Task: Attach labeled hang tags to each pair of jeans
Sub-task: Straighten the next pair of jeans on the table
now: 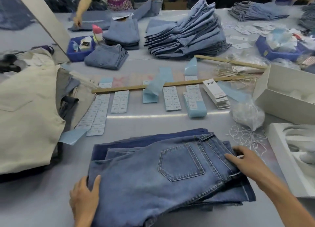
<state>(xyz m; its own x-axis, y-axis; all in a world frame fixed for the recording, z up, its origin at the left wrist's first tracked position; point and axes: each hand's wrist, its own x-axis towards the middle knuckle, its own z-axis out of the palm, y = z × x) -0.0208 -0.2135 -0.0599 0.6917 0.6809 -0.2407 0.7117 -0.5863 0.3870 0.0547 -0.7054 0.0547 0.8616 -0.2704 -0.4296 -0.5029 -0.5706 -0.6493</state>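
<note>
A folded pair of dark blue jeans [153, 172] lies in front of me on the grey table [153, 121], back pocket up, on top of more folded jeans. My left hand [85, 197] grips the near left edge of the fold, thumb on top. My right hand [242, 160] rests on the waistband at the right, fingers curled over its edge beside a small white piece. White hang tags [216, 93] are stacked at the middle right. Sheets of sticker labels [171, 98] lie in rows under a wooden ruler [162, 85]. Loose white strings [247, 138] lie right of the jeans.
Beige garments [25, 107] are heaped at the left. White open boxes [289, 97] stand at the right with a clear plastic bag [247, 115]. Stacks of light blue jeans [185, 34] and blue bins [80, 47] fill the far side, where another person folds jeans.
</note>
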